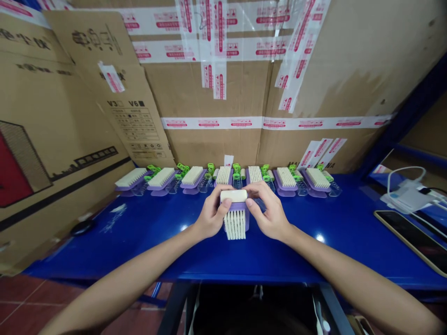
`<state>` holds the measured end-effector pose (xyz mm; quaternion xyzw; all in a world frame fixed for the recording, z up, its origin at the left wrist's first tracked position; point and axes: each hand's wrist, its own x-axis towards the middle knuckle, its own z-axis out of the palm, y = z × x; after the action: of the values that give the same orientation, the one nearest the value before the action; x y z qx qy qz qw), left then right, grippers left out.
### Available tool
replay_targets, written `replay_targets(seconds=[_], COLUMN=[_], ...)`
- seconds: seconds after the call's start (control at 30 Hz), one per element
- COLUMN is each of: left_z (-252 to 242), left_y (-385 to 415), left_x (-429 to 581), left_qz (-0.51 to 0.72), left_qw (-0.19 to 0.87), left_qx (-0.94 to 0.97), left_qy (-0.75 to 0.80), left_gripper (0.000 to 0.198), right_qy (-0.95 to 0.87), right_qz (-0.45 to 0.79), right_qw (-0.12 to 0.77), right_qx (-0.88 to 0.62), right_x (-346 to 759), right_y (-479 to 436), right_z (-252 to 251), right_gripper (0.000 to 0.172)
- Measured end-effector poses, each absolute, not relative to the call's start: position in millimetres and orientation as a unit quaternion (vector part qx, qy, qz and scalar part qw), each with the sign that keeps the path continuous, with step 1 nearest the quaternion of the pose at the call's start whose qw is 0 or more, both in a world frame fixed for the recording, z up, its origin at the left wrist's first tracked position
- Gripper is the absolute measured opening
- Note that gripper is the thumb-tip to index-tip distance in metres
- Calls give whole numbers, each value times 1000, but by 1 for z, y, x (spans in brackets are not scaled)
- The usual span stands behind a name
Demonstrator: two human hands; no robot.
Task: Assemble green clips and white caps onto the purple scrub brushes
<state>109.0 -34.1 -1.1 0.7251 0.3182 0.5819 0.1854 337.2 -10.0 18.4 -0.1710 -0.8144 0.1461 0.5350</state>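
Note:
My left hand (213, 211) and my right hand (268, 209) are closed on the two sides of one purple brush (236, 223) with cream bristles, held above the blue table. The bristles point toward me and down. At its top is a smooth cream block (233, 196), with my left thumb on its lower edge and my right thumb at its right end. My other fingers wrap behind it and are partly hidden. Behind my hands stands a row of similar purple brushes (193, 177), their bristles up, each beside a clear plastic piece with a bright green part (211, 168).
Taped cardboard (216, 93) walls the back of the blue table (139, 253), and a printed carton (70, 107) stands at left. To the right lie a phone (412, 237) and a white charger (407, 195) with cables. A small black disc (82, 227) sits near the left edge.

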Motion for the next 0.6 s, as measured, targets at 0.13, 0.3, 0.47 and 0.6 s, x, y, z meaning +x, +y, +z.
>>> replay_targets(seconds=[0.13,0.3,0.47,0.6], left_z=[1,1,-1,0], left_y=[-35,-33,-33,-34], left_x=[109,109,108,108], left_qz=[579,582,581,576], left_qw=[178,174,167,157], left_qx=[731,736,735,741], left_qy=[314,298,307,308], left_gripper=[40,40,41,40], right_qy=[-810,-815,-819,-820], right_qz=[166,156,140,133], right_qw=[539,537,539,540], right_qx=[-163,-151,-141,-135], right_x=[337,337,336,337], right_y=[-12,-13,-12,-11], right_z=[17,18,18,16], right_gripper=[22,24,26,29])
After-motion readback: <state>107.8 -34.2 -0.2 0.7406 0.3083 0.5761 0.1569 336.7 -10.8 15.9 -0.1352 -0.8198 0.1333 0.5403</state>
